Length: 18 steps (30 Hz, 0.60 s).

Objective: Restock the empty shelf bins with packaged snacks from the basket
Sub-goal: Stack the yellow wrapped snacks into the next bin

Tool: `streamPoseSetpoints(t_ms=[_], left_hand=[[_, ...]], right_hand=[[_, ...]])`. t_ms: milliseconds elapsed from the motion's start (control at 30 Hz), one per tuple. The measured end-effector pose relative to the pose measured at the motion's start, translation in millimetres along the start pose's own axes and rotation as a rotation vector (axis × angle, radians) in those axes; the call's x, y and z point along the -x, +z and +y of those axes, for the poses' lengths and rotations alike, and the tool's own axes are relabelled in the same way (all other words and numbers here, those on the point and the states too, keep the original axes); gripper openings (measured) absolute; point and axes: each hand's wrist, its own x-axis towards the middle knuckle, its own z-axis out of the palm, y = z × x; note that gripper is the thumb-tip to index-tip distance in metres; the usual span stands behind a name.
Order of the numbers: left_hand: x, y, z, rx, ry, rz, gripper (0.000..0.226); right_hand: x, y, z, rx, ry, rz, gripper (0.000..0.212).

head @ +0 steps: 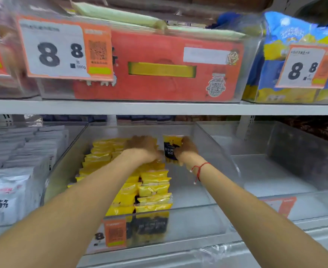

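Note:
A clear plastic bin (217,144) stands on the lower shelf in front of me. Rows of yellow snack packets (153,188) fill its left and middle part. Both my arms reach into it. My right hand (186,147) grips an upright yellow and black packet (170,146) at the far end of the rows. My left hand (142,147) lies on the yellow packets beside it, fingers curled over them; whether it holds one I cannot tell. The basket is out of view.
To the right stands another clear bin (286,171) with nothing visible in it. White packets (14,171) fill the bin on the left. On the shelf above sit a red box (159,74), blue and yellow bags (294,55) and price tags reading 8.8 (59,51).

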Motion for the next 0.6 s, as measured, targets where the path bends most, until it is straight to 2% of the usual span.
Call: streamPoseSetpoints(t_ms=[100, 200, 267, 367, 500, 600], left_hand=[[-6.7, 3.6, -2.6, 0.001, 0.011, 0.043, 0.029], [-14.8, 2.6, -4.0, 0.093, 0.056, 0.083, 0.021], [-23.2, 1.2, -7.8, 0.113, 0.140, 0.081, 0.028], [-34.1, -1.1, -9.5, -0.013, 0.235, -0.020, 0.036], [-45.9, 4.7, -8.5, -0.153, 0.227, -0.185, 0.049], [-48.9, 6.8, -4.0, -0.200, 0.194, -0.184, 0.049]], right_hand=[[-19.4, 14.0, 3.5, -0.090, -0.031, -0.115, 0.031], [-28.7, 23.8, 13.3, -0.170, -0.012, -0.103, 0.031], [-30.0, 25.9, 18.6, -0.226, -0.008, -0.071, 0.034], [-33.1, 30.7, 25.9, -0.305, -0.012, -0.096, 0.046], [-35.8, 34.5, 29.2, -0.345, -0.025, -0.152, 0.053], [-34.9, 33.8, 27.4, -0.345, -0.041, -0.167, 0.059]])
